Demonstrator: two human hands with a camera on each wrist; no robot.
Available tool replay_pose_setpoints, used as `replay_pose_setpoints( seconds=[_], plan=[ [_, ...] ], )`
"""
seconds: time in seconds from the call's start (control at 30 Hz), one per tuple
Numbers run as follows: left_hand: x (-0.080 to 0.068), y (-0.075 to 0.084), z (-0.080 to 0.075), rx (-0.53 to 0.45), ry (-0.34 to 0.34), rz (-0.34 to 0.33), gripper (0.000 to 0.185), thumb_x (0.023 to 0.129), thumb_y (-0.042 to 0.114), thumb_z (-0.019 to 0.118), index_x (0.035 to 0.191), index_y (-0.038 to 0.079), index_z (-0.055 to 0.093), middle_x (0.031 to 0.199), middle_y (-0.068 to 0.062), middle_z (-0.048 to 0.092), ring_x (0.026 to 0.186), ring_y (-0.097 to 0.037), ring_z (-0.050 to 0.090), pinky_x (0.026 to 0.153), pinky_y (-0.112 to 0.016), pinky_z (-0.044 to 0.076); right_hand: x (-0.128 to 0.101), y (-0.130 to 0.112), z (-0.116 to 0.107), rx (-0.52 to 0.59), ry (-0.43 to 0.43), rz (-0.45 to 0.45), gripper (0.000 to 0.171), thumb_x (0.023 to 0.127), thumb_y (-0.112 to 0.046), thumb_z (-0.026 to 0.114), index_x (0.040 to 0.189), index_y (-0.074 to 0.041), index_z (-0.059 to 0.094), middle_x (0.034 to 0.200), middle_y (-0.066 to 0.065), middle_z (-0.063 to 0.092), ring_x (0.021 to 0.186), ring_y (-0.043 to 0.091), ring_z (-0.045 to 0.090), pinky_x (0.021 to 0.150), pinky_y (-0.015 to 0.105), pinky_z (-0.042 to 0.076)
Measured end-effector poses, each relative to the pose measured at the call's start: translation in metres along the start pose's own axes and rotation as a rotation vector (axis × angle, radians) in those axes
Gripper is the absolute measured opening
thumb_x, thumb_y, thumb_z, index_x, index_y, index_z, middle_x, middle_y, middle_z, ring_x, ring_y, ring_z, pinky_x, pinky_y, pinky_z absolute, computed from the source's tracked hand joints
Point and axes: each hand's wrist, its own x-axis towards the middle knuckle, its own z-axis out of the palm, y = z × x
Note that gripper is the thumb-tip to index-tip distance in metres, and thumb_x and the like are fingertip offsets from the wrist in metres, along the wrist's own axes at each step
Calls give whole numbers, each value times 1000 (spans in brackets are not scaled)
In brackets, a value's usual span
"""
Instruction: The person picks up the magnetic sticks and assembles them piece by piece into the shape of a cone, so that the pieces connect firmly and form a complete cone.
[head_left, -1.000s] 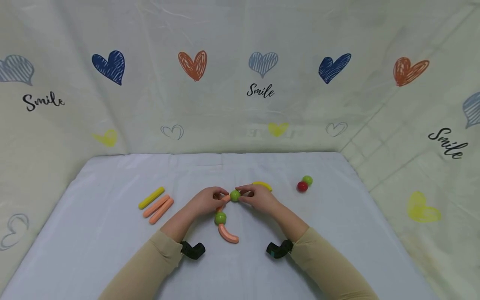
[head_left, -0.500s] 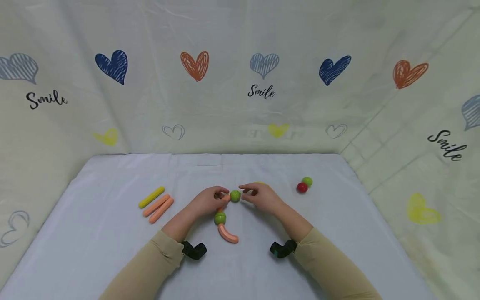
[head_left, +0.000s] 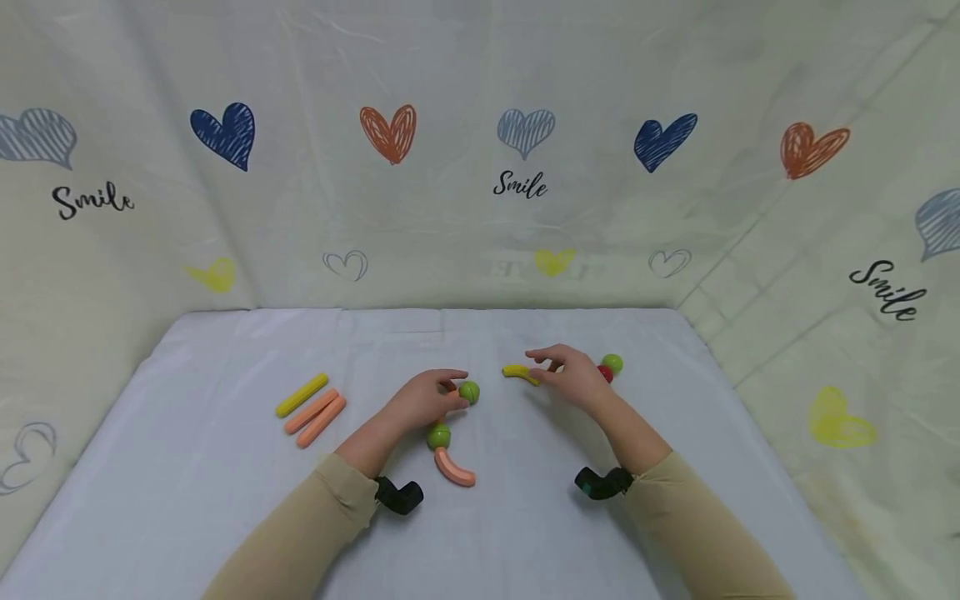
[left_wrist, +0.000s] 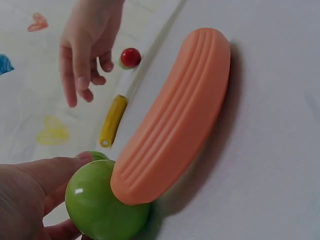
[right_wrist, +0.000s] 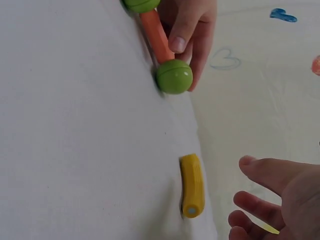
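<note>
My left hand [head_left: 423, 400] is at the far end of a small chain, its finger and thumb either side of a green ball [head_left: 471, 392]. An orange stick [right_wrist: 156, 35] links that ball to a second green ball [head_left: 438, 437], and the left hand partly covers this stick in the head view. From the second ball a curved orange stick [head_left: 455, 469] runs toward me. Over to the right, my right hand [head_left: 573, 379] hovers with spread fingers by a curved yellow stick [right_wrist: 192, 185] lying on the cloth. Nothing is between its fingers.
On the left of the white cloth [head_left: 225, 500] lie a straight yellow stick [head_left: 302, 394] and two orange sticks [head_left: 322, 426]. A red ball [left_wrist: 130, 57] and a green ball [head_left: 612, 363] sit together beyond my right hand. A printed curtain [head_left: 450, 217] hangs behind.
My right hand has left the far green ball and moved right, to the curved yellow stick. My left hand has slid from the orange stick toward that ball, its finger stretching out over it.
</note>
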Motion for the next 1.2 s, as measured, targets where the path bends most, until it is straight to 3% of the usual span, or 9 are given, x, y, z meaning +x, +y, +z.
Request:
replay_pose_setpoints(
  seconds=[0.2,0.3,0.67,1.03,1.2],
  plan=[
    [3,0,1,0,0,10,50,90,34,73,137,25,61,120,-5,61,57,-15,53,68,-31,44,7,11,0,16,-25,29,40,92,-29,73,129,-16,68,121,7,61,97,23,54,72,31,48],
    [4,0,1,5,-1,11,49,90,34,73,137,25,61,119,-5,62,67,-15,55,71,-31,45,12,14,5,22,-40,58,38,92,-28,72,128,-18,69,120,6,61,96,23,52,73,31,47],
    [6,3,4,26,22,-20,47,90,32,74,135,25,63,121,-5,62,93,-19,55,75,-33,45,28,6,25,-98,-77,87,35,94,-22,69,128,-15,69,117,9,62,97,24,53,85,37,48],
    [3,6,5,0,41,-29,44,91,29,73,133,25,64,117,-5,62,67,-16,56,67,-31,46,28,0,27,-112,-89,107,29,92,-22,71,120,-17,72,105,6,62,92,23,53,78,36,48],
    [2,7,3,4,41,-36,43,91,28,73,133,25,65,115,-3,62,64,-16,56,67,-31,45,25,-6,28,-78,-104,118,27,90,-24,71,117,-19,72,102,6,61,89,23,54,72,33,48]
  ],
)
